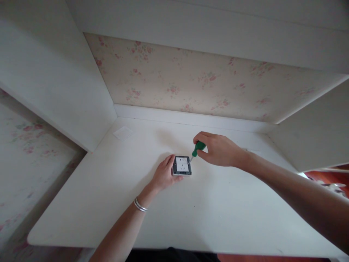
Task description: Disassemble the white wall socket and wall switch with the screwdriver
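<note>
A wall socket [182, 164] with a white face and a dark frame lies face up on the white desk [234, 203]. My left hand [163, 171] grips it from the left, fingers along the far edge and thumb at the near edge. In my right hand [218, 148] is a screwdriver [199, 146] with a green handle, the fingers closed around it. Its thin shaft slants down to the left, and the tip meets the right side of the socket's frame. Whether a screw sits under the tip is too small to make out.
A small clear packet or sheet [123, 133] lies at the desk's back left. White panels [89, 91] rise at the left and right, with flowered wallpaper [174, 80] behind. A shelf [207, 25] overhangs the desk. The desk's front edge runs close to my body.
</note>
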The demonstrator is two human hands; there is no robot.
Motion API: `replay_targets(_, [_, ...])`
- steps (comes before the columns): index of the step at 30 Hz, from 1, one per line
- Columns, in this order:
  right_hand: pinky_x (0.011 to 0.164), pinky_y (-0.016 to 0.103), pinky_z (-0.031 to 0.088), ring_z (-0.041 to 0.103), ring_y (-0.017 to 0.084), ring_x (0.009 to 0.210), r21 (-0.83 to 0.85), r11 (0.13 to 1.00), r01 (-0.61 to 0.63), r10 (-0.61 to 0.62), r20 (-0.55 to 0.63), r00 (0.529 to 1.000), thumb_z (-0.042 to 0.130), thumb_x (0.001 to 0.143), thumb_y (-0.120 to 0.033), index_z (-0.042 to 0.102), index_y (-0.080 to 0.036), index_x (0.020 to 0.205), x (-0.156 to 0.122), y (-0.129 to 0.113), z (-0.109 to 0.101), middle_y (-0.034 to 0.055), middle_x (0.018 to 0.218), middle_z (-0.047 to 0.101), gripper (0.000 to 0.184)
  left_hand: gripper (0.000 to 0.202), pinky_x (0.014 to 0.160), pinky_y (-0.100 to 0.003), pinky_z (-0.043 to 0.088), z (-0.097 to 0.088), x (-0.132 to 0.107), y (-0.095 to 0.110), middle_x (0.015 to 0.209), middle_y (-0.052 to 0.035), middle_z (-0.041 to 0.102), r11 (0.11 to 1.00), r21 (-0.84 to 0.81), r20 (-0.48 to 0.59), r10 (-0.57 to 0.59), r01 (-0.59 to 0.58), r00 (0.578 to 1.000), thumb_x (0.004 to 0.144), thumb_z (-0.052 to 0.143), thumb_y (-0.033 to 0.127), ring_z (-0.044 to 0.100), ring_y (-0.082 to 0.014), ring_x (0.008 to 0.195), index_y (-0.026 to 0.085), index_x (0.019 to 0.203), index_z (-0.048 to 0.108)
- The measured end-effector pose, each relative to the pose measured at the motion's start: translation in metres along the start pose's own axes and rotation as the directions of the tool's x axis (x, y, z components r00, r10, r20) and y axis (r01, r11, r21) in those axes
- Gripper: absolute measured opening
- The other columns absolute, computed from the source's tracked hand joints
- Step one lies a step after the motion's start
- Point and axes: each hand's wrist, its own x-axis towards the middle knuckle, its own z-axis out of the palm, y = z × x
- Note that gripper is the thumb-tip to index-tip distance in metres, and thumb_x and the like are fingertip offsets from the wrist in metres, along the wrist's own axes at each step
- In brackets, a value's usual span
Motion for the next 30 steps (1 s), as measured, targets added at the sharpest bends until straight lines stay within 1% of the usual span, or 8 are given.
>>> replay_targets(2, [0.063,0.026,0.036,0.057,0.015,0.07,-0.007,1.0,-0.01,0.01,-0.044,0.999,0.046,0.082,-0.022,0.056,-0.021,0.088,-0.001,0.0,-0.001,0.002,0.087,0.064,0.013,0.09,0.104,-0.044,0.036,-0.001,0.0,0.0,0.138,-0.014,0.039,0.999,-0.031,-0.004,-0.01,0.01,1.0,0.066,0.073,0.045,0.04,-0.0295,0.126,0.02,0.139,0.028])
replay_targets(4, [0.063,0.026,0.036,0.055,0.015,0.066,-0.004,1.0,-0.015,0.015,-0.116,0.993,0.044,0.083,-0.021,0.056,-0.019,0.084,-0.001,-0.001,-0.003,0.0019,0.08,0.063,0.013,0.088,0.103,-0.044,0.036,-0.003,0.001,0.001,0.136,-0.0132,0.041,0.998,-0.058,-0.01,-0.018,0.018,1.0,0.064,0.075,0.044,0.042,-0.0288,0.124,0.021,0.137,0.031])
replay_targets(7, [0.064,0.026,0.037,0.054,0.014,0.066,0.031,0.999,-0.021,0.028,-0.251,0.968,0.046,0.081,-0.019,0.057,-0.018,0.082,-0.003,-0.005,-0.007,0.0019,0.079,0.063,0.01,0.087,0.103,-0.045,0.036,-0.004,0.001,0.004,0.134,-0.0119,0.044,0.996,-0.085,-0.019,-0.015,0.014,1.0,0.062,0.077,0.042,0.043,-0.0282,0.122,0.022,0.135,0.034])
replay_targets(9, [0.065,0.025,0.038,0.054,0.014,0.067,0.068,0.998,0.003,0.016,-0.278,0.96,0.048,0.08,-0.018,0.058,-0.018,0.082,-0.003,-0.009,-0.008,0.0021,0.08,0.063,0.01,0.086,0.102,-0.045,0.036,-0.005,0.002,0.005,0.133,-0.0112,0.045,0.995,-0.097,-0.028,-0.013,0.01,1.0,0.061,0.078,0.041,0.044,-0.028,0.121,0.023,0.133,0.036])
replay_targets(13, [0.066,0.025,0.039,0.056,0.014,0.07,0.121,0.99,0.068,-0.039,-0.223,0.974,0.045,0.083,-0.017,0.059,-0.018,0.082,-0.003,-0.018,0.003,0.0034,0.082,0.063,0.014,0.084,0.102,-0.044,0.037,-0.005,0.002,0.005,0.131,-0.0098,0.046,0.993,-0.114,-0.038,-0.018,0.014,0.999,0.06,0.078,0.042,0.045,-0.0274,0.12,0.024,0.132,0.037])
replay_targets(18, [0.065,0.025,0.038,0.056,0.014,0.071,0.119,0.99,0.076,-0.051,-0.196,0.979,0.042,0.086,-0.019,0.059,-0.018,0.085,0.001,-0.023,0.018,0.0044,0.083,0.063,0.017,0.081,0.103,-0.043,0.036,-0.004,0.002,0.005,0.131,-0.0093,0.046,0.993,-0.115,-0.037,-0.035,0.03,0.999,0.062,0.077,0.042,0.045,-0.0276,0.12,0.024,0.131,0.039])
replay_targets(25, [0.065,0.025,0.038,0.056,0.014,0.073,0.108,0.992,0.065,-0.047,-0.168,0.985,0.041,0.088,-0.021,0.058,-0.017,0.088,0.006,-0.025,0.021,0.005,0.087,0.063,0.017,0.08,0.102,-0.045,0.036,-0.004,0.002,0.005,0.131,-0.0096,0.046,0.991,-0.126,-0.04,-0.041,0.036,0.998,0.061,0.077,0.042,0.046,-0.0284,0.119,0.024,0.13,0.04])
replay_targets(30, [0.064,0.025,0.037,0.058,0.015,0.075,0.035,0.999,0.023,-0.017,-0.158,0.987,0.04,0.089,-0.024,0.057,-0.017,0.089,0.009,-0.029,0.022,0.0055,0.09,0.063,0.018,0.08,0.102,-0.044,0.036,-0.004,0.002,0.005,0.13,-0.0098,0.046,0.992,-0.123,-0.044,-0.035,0.029,0.998,0.062,0.077,0.042,0.046,-0.0278,0.119,0.023,0.13,0.04])
